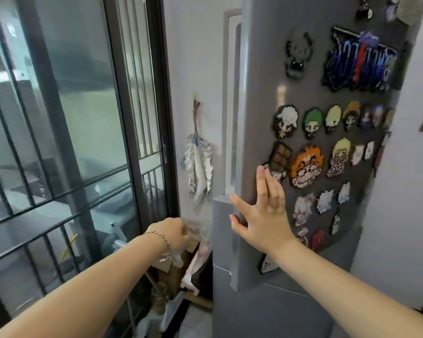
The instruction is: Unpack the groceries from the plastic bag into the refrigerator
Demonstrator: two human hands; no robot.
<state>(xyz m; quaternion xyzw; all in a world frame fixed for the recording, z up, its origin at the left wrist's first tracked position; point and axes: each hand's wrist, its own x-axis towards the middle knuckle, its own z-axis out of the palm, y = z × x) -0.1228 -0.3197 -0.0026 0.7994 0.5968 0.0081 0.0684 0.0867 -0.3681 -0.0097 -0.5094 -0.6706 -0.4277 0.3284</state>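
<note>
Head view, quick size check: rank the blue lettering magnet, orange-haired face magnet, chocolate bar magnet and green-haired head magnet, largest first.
1. blue lettering magnet
2. orange-haired face magnet
3. chocolate bar magnet and green-haired head magnet: they look about alike, so no ranking between them.

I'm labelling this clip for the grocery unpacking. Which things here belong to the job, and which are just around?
Job: plastic bag, blurred, gripped by left hand; refrigerator door, touched by flat right hand.
Around: magnets; hanging cloth; barred window.
</note>
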